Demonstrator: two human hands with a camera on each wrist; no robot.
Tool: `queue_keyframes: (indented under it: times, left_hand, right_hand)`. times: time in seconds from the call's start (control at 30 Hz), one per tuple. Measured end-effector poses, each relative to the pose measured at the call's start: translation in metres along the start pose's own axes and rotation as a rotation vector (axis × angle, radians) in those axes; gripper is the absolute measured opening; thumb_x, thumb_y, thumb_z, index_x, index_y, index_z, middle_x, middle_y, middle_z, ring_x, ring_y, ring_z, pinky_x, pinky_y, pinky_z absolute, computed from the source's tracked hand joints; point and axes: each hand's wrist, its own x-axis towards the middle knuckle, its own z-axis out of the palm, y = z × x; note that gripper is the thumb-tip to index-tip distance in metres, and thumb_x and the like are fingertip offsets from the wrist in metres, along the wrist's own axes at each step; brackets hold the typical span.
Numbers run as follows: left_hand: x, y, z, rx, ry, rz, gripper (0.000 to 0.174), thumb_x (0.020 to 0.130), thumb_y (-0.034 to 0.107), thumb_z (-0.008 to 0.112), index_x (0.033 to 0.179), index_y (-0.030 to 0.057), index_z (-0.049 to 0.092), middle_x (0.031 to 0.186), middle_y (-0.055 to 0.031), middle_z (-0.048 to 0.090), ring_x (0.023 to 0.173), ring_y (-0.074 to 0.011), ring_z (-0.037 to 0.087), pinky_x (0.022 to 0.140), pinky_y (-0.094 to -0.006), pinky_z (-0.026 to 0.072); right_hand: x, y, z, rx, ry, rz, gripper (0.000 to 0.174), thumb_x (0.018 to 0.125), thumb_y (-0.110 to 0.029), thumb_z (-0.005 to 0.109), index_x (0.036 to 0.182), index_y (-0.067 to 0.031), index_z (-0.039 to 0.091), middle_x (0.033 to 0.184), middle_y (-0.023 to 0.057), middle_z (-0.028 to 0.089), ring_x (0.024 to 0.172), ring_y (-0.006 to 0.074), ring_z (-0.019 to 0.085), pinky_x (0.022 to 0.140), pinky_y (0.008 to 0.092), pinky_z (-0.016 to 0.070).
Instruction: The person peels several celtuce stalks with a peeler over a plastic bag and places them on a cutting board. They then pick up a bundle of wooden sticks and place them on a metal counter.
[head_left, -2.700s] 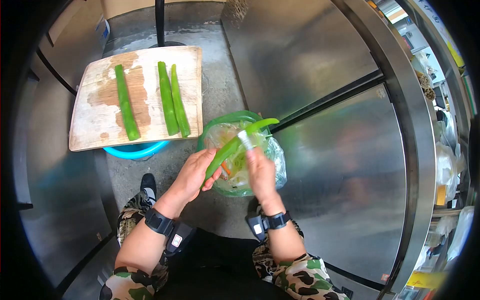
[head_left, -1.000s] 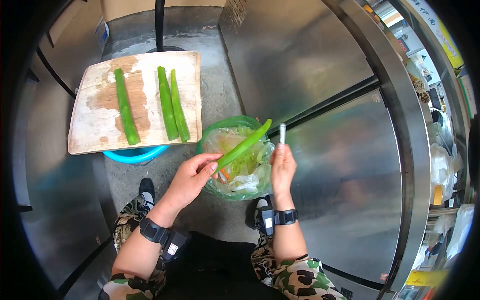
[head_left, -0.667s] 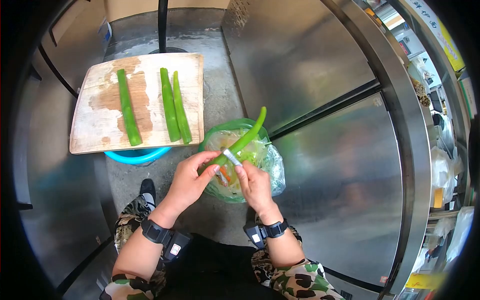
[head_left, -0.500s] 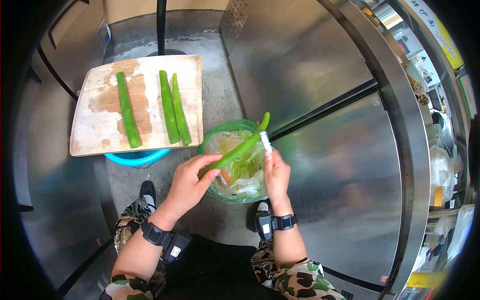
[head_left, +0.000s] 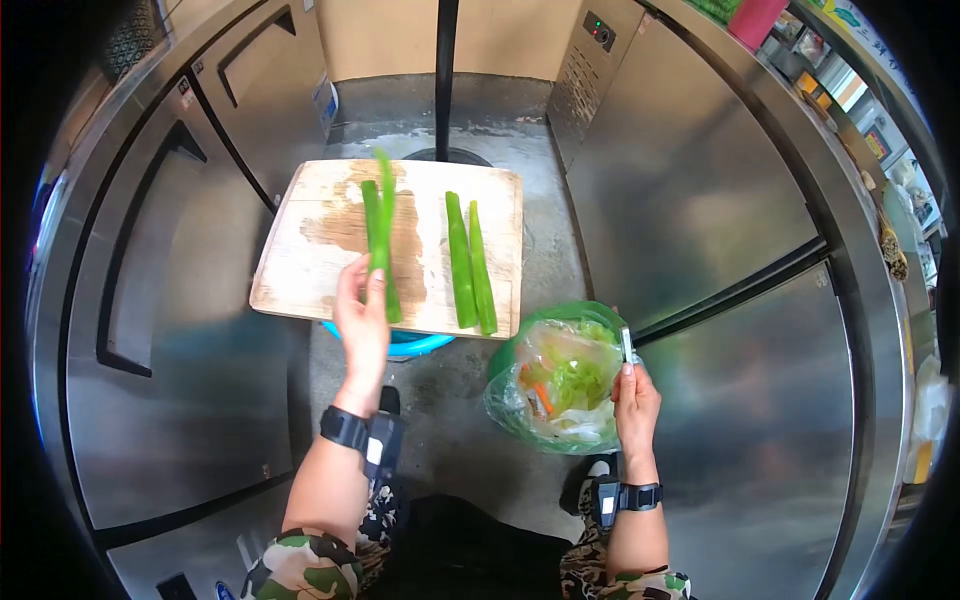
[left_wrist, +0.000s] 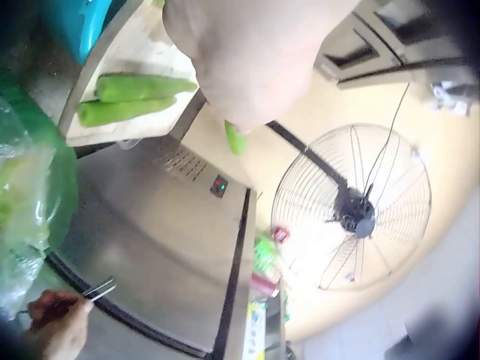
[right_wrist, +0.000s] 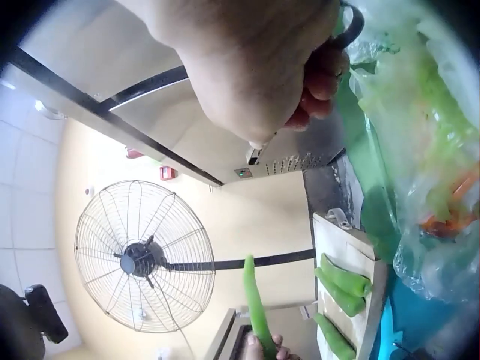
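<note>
My left hand (head_left: 362, 318) pinches the lower end of a green stalk (head_left: 384, 215), which is over the left part of the cutting board (head_left: 330, 275). Just under and beside it lies another green stalk (head_left: 392, 300). Two more stalks (head_left: 460, 262) lie side by side on the board's right part. My right hand (head_left: 636, 405) grips a peeler (head_left: 627, 345) beside the green bag (head_left: 505, 372). In the right wrist view the held stalk (right_wrist: 256, 304) points upward from the left fingers. The left wrist view shows the peeler's metal end (left_wrist: 101, 289) clear of any stalk.
Light green peelings (head_left: 580, 370) and an orange piece (head_left: 543, 398) are in the bag. A blue basin (head_left: 415, 347) is under the board. Steel cabinets (head_left: 720, 360) stand on both sides. A large fan (right_wrist: 142, 259) is beyond the board.
My left hand has carried the stalk from over the bag to over the board. My right hand has moved away from the stalk with the peeler. The head view has shifted left.
</note>
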Motion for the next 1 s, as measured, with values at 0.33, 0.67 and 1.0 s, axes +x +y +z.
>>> queue_keyframes:
  times: [0.33, 0.67, 1.0]
  left_hand:
    - [0.02, -0.064, -0.037, 0.832, 0.054, 0.241, 0.041, 0.086, 0.008, 0.061, 0.127, 0.0031, 0.054, 0.131, -0.0179, 0.052, 0.116, -0.03, 0.052, 0.1, -0.0394, 0.0399]
    - [-0.063, 0.009, 0.061, 0.77, -0.496, 0.495, 0.046, 0.076, 0.025, 0.074, 0.118, 0.0135, 0.062, 0.129, -0.0145, 0.046, 0.114, -0.0324, 0.045, 0.095, -0.0422, 0.0376]
    - [-0.067, 0.007, 0.091, 1.006, -0.37, 0.443, 0.04, 0.069, 0.016, 0.073, 0.107, 0.0151, 0.062, 0.115, -0.0111, 0.051, 0.108, -0.0305, 0.047, 0.089, -0.0438, 0.0376]
  right_hand:
    - [-0.007, -0.009, 0.011, 0.013, -0.069, -0.01, 0.036, 0.1, -0.03, 0.049, 0.075, -0.0033, 0.05, 0.056, 0.0051, 0.051, 0.051, 0.0128, 0.045, 0.049, 0.0305, 0.0383]
    - [-0.023, -0.018, 0.031, -0.074, -0.241, -0.047, 0.029, 0.096, -0.027, 0.055, 0.08, -0.003, 0.053, 0.063, 0.0193, 0.054, 0.055, 0.0364, 0.053, 0.051, 0.0406, 0.0409]
    - [-0.025, -0.026, 0.018, -0.057, -0.284, -0.102, 0.027, 0.096, -0.025, 0.054, 0.081, -0.0034, 0.052, 0.07, 0.0198, 0.058, 0.065, 0.0412, 0.057, 0.056, 0.046, 0.0423]
